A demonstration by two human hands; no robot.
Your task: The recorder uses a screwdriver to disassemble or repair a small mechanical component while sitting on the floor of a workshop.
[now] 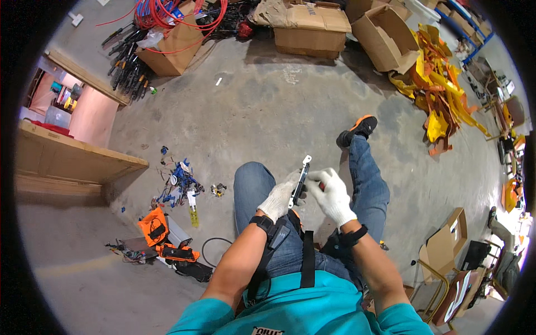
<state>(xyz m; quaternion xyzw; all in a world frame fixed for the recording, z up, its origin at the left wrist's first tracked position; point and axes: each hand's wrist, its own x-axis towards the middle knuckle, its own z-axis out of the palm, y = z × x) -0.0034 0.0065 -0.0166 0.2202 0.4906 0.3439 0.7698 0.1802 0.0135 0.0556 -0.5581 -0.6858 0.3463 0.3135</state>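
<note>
Both my hands wear white knit gloves and meet above my lap. In my left hand point(282, 196) is a long narrow part point(300, 181), white at its ends with a dark middle, tilted with its far end up to the right. My fingers wrap round its side. Close to its right side, my right hand point(330, 195) is closed with the fingertips pinched. A small dark red bit shows between those fingers; the rest is hidden, so I cannot make out what it is.
Blue and dark scrap parts point(184, 181) lie on the floor at left, near orange tool housings point(167, 237). A wooden crate point(78, 153) stands beyond. Cardboard boxes point(310, 33), red tubing point(162, 17) and yellow-orange plastic pieces point(435, 89) lie farther off. A chair point(438, 290) stands right.
</note>
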